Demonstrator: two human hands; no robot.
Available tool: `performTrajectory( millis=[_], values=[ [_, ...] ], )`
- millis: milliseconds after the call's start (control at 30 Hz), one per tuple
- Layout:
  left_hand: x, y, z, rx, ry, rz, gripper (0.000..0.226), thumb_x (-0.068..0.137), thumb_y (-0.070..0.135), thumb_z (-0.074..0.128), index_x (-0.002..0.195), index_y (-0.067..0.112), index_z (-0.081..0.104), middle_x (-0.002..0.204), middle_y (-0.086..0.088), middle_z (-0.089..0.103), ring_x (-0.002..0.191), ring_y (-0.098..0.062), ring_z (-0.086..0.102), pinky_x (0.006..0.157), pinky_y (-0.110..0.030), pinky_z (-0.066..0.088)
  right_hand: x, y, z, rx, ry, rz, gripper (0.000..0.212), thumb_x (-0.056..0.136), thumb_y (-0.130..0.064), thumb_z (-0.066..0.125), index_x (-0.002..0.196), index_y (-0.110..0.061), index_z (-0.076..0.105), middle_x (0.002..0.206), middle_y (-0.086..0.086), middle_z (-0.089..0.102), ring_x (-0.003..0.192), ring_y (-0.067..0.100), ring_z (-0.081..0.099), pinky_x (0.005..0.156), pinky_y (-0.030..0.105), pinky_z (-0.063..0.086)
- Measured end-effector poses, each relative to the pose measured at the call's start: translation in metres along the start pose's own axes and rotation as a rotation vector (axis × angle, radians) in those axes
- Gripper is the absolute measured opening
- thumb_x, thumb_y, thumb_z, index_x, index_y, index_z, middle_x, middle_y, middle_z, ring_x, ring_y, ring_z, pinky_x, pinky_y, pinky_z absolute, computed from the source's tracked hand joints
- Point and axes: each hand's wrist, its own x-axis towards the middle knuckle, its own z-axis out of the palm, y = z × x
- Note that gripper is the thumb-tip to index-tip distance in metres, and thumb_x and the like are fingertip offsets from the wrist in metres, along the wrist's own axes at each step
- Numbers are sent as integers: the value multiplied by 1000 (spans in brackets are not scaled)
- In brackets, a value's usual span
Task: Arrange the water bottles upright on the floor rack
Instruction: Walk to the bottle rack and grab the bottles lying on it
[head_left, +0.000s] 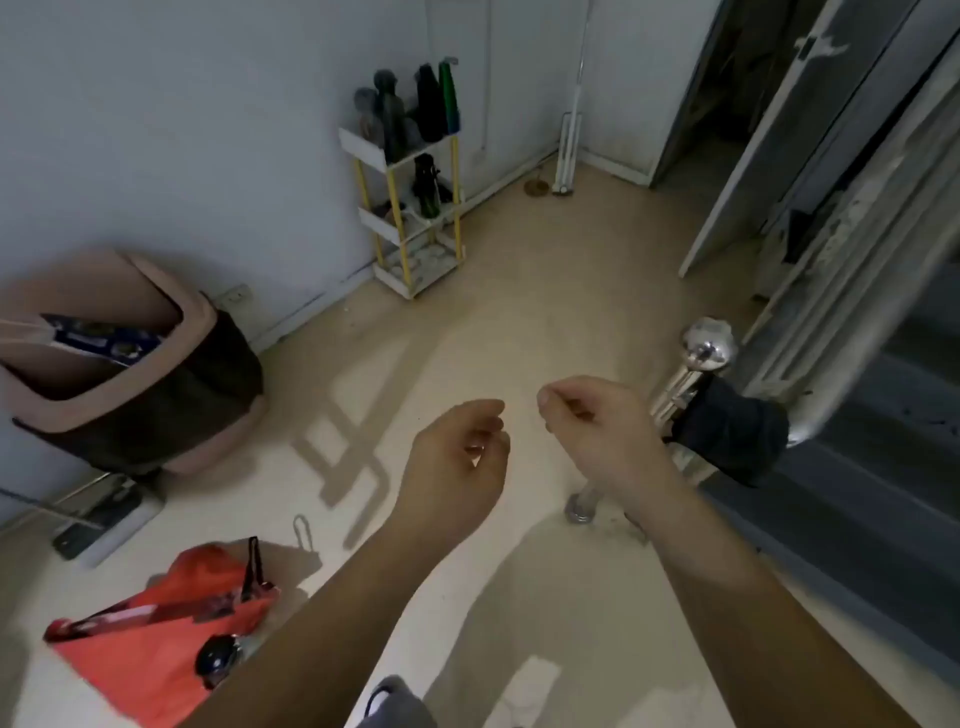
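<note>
Our left hand (457, 457) and right hand (597, 431) are curled, holding nothing; we think the bottles (415, 111) on the rack (410, 208) are hard and slippery, best grabbed around the middle.

2 bare forearms reach into view, no sleeves covering them down to the lower edge; the left hand (457, 457) wears a thin ring on 1 finger; the right hand (597, 421) wears nothing visible at fingers or wrist

text: none legible | labels: none legible | numbers, signs: none legible
</note>
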Motion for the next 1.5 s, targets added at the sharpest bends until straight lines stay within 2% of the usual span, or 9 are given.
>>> performTrajectory(
  millis=[100, 267, 367, 600, 800, 1000, 1133, 1300, 1500],
  values=[
    [25, -17, -18, -42, 92, -67, 27, 95, 8, 64, 120, 17, 70, 100, 8, 73, 87, -3, 67, 75, -9, 50, 38, -2, 28, 98, -60, 62, 14, 95, -24, 66, 87, -18, 76, 81, -2, 77, 82, 17, 74, 78, 35, 57],
    [98, -47, -56, -9, 173, -155, 28, 96, 11, 64, 122, 20, 69, 100, 10, 74, 88, -4, 68, 74, -9, 51, 117, -21, 80, 271, -178, 169, 14, 99, -16, 63, 100, -8, 75, 91, 14, 76, 82, 26, 73, 64, 17, 55],
    [163, -65, -76, -24, 199, -181, 27, 96, 14, 64, 120, 25, 68, 99, 13, 73, 91, -3, 68, 75, -7, 49, 182, -32, 110, 285, -184, 232, 14, 98, -18, 63, 97, -13, 75, 87, 14, 76, 77, 26, 73, 66, 24, 58],
    [347, -75, -96, -15, 102, -211, 24, 98, 21, 61, 117, 35, 67, 100, 16, 72, 92, -2, 68, 75, -14, 54, 357, -67, 146, 323, -126, 334, 13, 99, -23, 63, 96, -16, 74, 89, 9, 76, 79, 23, 76, 77, 43, 61],
    [491, -59, -93, -73, 30, -201, 25, 97, 20, 62, 116, 34, 67, 99, 13, 73, 92, -4, 69, 78, -17, 55, 485, -78, 135, 365, -42, 409, 14, 98, -24, 64, 94, -17, 75, 89, 7, 78, 84, 24, 77, 81, 45, 61],
    [637, -74, -78, -75, 41, -250, 25, 97, 20, 62, 117, 34, 67, 100, 14, 73, 92, -5, 69, 81, -23, 56, 642, -62, 144, 362, -55, 397, 15, 99, -25, 63, 94, -17, 76, 85, 5, 78, 85, 24, 76, 81, 45, 61],
    [736, -82, -80, -108, 154, -342, 20, 98, 21, 63, 114, 31, 70, 96, 12, 74, 87, -4, 70, 85, -33, 60, 758, -64, 162, 330, -186, 353, 19, 100, -25, 62, 92, -14, 75, 86, 8, 77, 88, 28, 75, 83, 47, 60],
    [840, -88, -105, -135, 269, -417, 18, 99, 22, 62, 113, 30, 70, 91, 9, 75, 82, -5, 70, 82, -35, 61, 881, -94, 195, 308, -321, 298, 22, 101, -28, 61, 90, -14, 75, 86, 7, 77, 88, 27, 74, 81, 45, 60],
    [972, -126, -135, -184, 351, -524, 22, 97, 24, 63, 118, 27, 70, 102, 7, 75, 91, -12, 71, 87, -41, 60, 1011, -108, 246, 273, -412, 291, 17, 101, -31, 60, 99, -20, 74, 87, 3, 78, 85, 22, 75, 80, 41, 61]
  ],
)
